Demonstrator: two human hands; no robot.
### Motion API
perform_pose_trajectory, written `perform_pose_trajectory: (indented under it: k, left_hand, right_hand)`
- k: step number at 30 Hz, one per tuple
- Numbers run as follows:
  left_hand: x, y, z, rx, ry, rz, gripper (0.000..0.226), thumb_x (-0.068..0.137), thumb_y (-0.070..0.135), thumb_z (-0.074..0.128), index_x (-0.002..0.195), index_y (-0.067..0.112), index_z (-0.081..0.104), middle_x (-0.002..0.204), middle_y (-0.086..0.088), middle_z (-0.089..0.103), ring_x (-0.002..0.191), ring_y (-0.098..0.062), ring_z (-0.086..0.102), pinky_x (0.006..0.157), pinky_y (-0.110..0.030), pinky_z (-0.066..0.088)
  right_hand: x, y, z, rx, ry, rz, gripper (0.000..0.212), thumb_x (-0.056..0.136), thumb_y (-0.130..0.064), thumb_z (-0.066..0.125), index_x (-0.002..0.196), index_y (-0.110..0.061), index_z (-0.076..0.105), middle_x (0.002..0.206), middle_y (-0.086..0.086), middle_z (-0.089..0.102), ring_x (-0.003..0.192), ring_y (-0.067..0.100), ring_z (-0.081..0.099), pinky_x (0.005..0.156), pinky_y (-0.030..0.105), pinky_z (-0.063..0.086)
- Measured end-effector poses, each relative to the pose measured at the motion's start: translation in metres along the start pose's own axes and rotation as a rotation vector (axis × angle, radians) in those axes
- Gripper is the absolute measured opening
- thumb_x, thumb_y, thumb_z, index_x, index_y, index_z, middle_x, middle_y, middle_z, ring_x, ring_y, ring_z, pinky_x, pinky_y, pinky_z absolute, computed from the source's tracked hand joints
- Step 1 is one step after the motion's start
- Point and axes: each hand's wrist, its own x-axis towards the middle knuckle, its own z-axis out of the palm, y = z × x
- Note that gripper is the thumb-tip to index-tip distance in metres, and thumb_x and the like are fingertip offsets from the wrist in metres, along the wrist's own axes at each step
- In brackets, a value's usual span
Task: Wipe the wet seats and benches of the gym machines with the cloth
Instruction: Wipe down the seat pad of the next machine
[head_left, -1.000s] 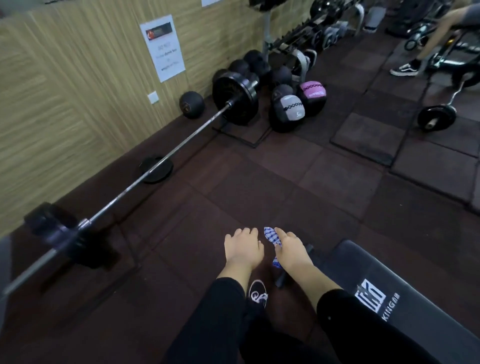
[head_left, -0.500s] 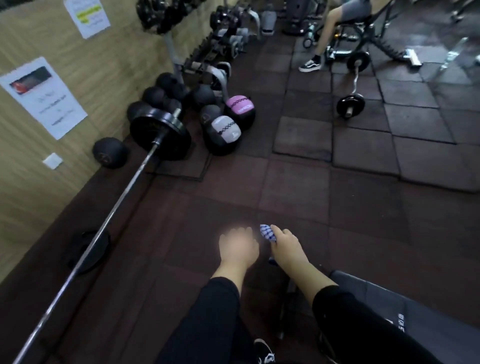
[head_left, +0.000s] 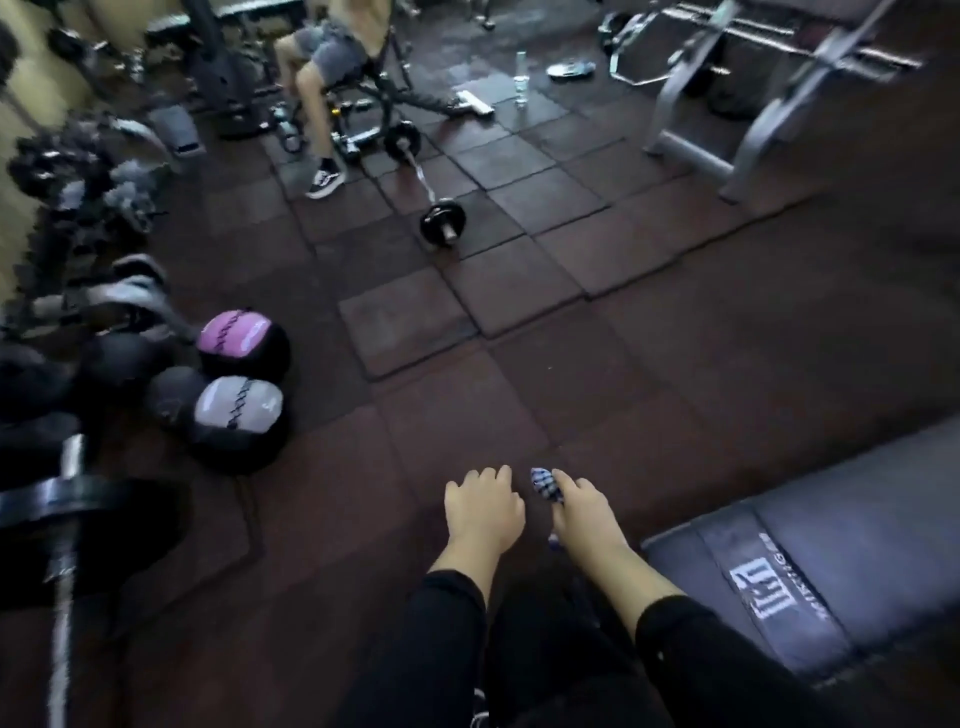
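Note:
My right hand (head_left: 584, 512) grips a blue-and-white checked cloth (head_left: 545, 484), whose end sticks out past the fingers. My left hand (head_left: 483, 506) hovers just left of it with fingers loosely curled and nothing in it. Both hands are held over the dark floor. A black padded bench (head_left: 841, 566) with a white logo lies at the lower right, close to my right forearm. Neither hand touches the bench.
Medicine balls (head_left: 239, 410) and a loaded barbell (head_left: 62, 509) lie at the left. A curl bar (head_left: 441, 221) lies on the floor tiles ahead. A seated person (head_left: 322, 67) is on a machine at the back, and a grey rack (head_left: 737, 119) stands at the upper right.
The view has swung right, from the wall and barbell toward the open gym floor. Both hands kept their pose, the cloth still in my right hand. More of the bench shows.

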Motion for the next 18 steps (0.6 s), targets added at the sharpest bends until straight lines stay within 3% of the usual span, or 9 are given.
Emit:
perform_pose_trajectory:
  k: [9, 15, 18]
  left_hand:
    - [0.185, 0.085, -0.066, 0.159, 0.004, 0.355, 0.040, 0.099, 0.034, 0.035, 0.135, 0.019, 0.043, 0.131, 0.001, 0.054, 0.122, -0.023, 0.048, 0.093, -0.039, 0.036]
    - [0.295, 0.173, -0.120, 0.213, 0.013, 0.543, 0.040, 0.099, 0.034, 0.035, 0.135, 0.020, 0.044, 0.128, 0.002, 0.055, 0.119, -0.022, 0.049, 0.091, -0.039, 0.037]
    - [0.336, 0.215, -0.136, 0.198, 0.023, 0.602, 0.041, 0.098, 0.034, 0.035, 0.136, 0.021, 0.044, 0.129, 0.003, 0.055, 0.120, -0.022, 0.049, 0.089, -0.038, 0.037]
  right_hand:
    - [0.133, 0.045, -0.100, 0.211, 0.245, 0.267, 0.060, 0.092, -0.011, 0.050, 0.147, -0.020, 0.029, 0.130, 0.013, 0.045, 0.118, 0.035, 0.045, 0.095, 0.038, 0.042]
    - [0.206, 0.085, -0.196, 0.237, 0.248, 0.424, 0.084, 0.082, -0.009, 0.068, 0.149, -0.021, 0.020, 0.132, 0.008, 0.041, 0.117, 0.029, 0.044, 0.095, 0.039, 0.046]
    - [0.235, 0.110, -0.233, 0.326, 0.315, 0.469, 0.079, 0.083, -0.005, 0.064, 0.149, -0.019, 0.023, 0.131, 0.010, 0.042, 0.117, 0.031, 0.044, 0.095, 0.041, 0.047]
